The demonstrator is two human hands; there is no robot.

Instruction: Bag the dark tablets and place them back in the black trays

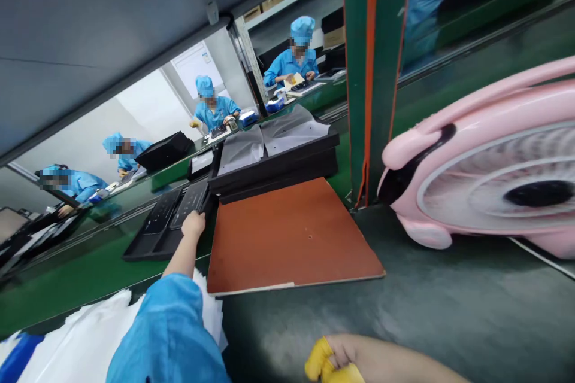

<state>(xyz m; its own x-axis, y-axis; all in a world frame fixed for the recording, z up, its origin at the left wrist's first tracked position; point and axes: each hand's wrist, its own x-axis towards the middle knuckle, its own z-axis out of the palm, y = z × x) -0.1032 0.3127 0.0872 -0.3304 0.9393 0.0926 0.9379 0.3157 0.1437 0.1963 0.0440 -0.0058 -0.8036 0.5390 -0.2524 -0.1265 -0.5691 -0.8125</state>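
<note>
My left hand [194,225], at the end of a blue sleeve, reaches forward to the right side of a black tray [157,245]. Its fingers are closed at the tray's right rim, their tips hidden behind the hand. In the tray lie two flat dark panels, a left panel [162,212] and a right panel [188,204], both with small light marks. At the bottom edge, my right hand [336,360] is low over the dark worktop, with yellow covers on its curled fingers. The picture's edge cuts off part of it, so whatever it may hold is hidden.
A brown board [291,239] lies right of the tray. Behind it stand stacked black trays [278,170] with translucent sheets. White sheets [85,335] lie at lower left. A pink fan [422,191] stands right, beside a green post [359,72]. Several co-workers sit across the green belt [54,287].
</note>
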